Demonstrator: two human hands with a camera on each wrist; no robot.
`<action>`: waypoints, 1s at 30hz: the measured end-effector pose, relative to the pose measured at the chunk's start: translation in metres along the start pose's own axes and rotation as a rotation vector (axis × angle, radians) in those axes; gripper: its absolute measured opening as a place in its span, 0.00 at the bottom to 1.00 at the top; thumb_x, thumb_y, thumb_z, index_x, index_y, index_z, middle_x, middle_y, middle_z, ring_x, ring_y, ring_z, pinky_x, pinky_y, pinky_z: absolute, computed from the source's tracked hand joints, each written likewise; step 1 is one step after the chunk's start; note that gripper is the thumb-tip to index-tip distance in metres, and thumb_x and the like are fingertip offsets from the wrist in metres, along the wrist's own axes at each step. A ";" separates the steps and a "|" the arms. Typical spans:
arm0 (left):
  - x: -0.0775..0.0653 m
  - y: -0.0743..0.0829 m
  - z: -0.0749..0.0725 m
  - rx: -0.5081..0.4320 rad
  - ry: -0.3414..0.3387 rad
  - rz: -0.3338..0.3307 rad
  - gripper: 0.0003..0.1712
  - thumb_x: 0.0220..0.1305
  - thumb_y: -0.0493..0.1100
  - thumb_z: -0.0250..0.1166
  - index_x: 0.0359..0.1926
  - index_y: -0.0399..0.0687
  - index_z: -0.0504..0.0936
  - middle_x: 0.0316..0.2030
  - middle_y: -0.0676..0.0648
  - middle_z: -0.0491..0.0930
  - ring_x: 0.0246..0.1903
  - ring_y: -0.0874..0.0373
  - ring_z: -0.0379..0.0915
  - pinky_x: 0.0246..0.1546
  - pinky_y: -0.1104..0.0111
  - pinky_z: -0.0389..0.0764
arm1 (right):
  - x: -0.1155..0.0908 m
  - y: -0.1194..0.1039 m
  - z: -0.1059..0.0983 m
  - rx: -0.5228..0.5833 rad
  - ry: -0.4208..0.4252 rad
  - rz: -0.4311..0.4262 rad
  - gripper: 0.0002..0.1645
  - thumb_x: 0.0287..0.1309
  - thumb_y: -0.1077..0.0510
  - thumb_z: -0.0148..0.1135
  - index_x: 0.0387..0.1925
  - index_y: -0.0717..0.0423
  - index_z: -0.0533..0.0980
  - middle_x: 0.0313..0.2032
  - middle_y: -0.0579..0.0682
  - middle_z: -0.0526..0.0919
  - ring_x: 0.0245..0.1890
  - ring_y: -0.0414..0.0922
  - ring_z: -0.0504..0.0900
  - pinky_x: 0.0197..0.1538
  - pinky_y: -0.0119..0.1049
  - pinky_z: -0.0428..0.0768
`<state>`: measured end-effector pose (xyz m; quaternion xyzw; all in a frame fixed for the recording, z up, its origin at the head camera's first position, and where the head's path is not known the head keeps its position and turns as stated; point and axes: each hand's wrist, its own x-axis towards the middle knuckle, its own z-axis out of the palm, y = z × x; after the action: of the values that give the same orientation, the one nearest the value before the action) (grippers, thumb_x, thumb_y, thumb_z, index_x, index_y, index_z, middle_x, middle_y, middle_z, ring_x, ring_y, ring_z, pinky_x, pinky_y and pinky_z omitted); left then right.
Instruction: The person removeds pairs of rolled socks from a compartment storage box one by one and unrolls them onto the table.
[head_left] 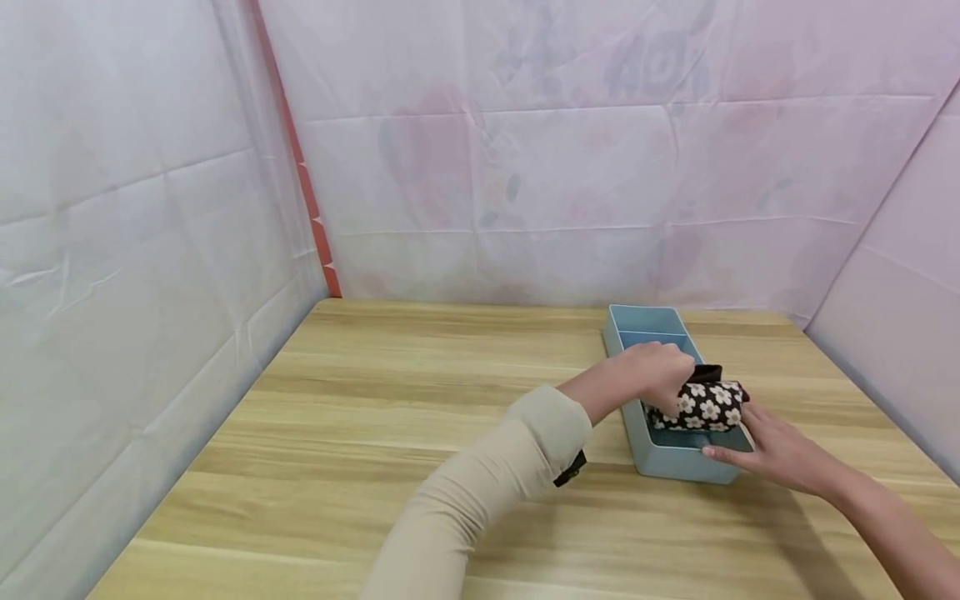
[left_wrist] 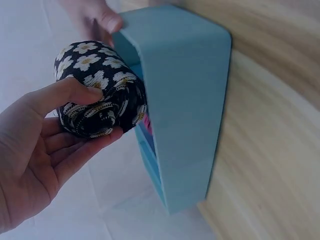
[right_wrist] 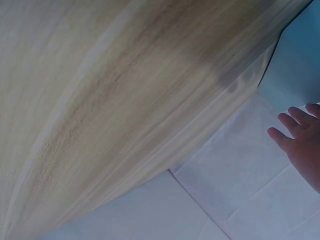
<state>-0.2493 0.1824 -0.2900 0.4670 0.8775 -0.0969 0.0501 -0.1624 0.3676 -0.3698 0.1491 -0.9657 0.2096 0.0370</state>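
A rolled cloth (head_left: pixel 708 406), black with white, yellow-centred flowers, is at the open top of a blue box (head_left: pixel 678 465), over its near section. How much of the roll sits below the rim cannot be told. The left hand (head_left: pixel 658 372) has its grip clasped on the roll: the left wrist view shows the thumb pressed on top near the coiled end, with the fingers underneath. A black strip (head_left: pixel 706 373) shows just behind the roll; whether it belongs to it is unclear.

The right hand (head_left: pixel 783 450) is at the near right corner of the box, its grip loose, fingers extended and the thumb against the near wall. The roll's other end is just beside its fingers.

The box lies lengthwise away from the person, with a divider (head_left: pixel 652 334) toward its far end. Something pink (left_wrist: pixel 146 123) shows inside, too little of it to name.

The box stands on the right part of a wood-grained desk (head_left: pixel 360 400). A beige sleeve (head_left: pixel 480 483) covers the left arm. Pale sheets (head_left: pixel 570 167) with faint prints hang around the desk, a red strip (head_left: pixel 303 179) running down the left corner.
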 end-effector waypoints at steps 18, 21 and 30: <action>-0.025 -0.048 -0.017 -0.046 0.046 0.003 0.09 0.58 0.46 0.61 0.30 0.50 0.69 0.23 0.54 0.65 0.22 0.64 0.58 0.23 0.74 0.61 | 0.001 0.005 0.002 -0.073 -0.020 -0.004 0.55 0.51 0.45 0.65 0.67 0.69 0.47 0.59 0.76 0.55 0.54 0.75 0.57 0.46 0.68 0.60; -0.029 -0.057 -0.012 -0.037 0.060 0.003 0.09 0.56 0.46 0.62 0.31 0.49 0.69 0.24 0.54 0.66 0.23 0.64 0.58 0.24 0.73 0.61 | 0.001 0.006 0.003 -0.096 -0.014 -0.009 0.55 0.50 0.45 0.65 0.66 0.71 0.48 0.59 0.76 0.56 0.54 0.75 0.58 0.45 0.68 0.60; -0.042 -0.084 0.007 -0.064 0.066 -0.050 0.11 0.53 0.44 0.65 0.33 0.47 0.72 0.29 0.53 0.72 0.28 0.62 0.66 0.28 0.72 0.69 | 0.002 0.008 0.001 -0.119 -0.007 -0.025 0.54 0.50 0.45 0.65 0.65 0.72 0.50 0.59 0.74 0.56 0.53 0.75 0.59 0.46 0.68 0.59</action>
<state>-0.2957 0.1013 -0.2785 0.4461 0.8927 -0.0546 0.0337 -0.1667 0.3730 -0.3738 0.1596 -0.9746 0.1507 0.0450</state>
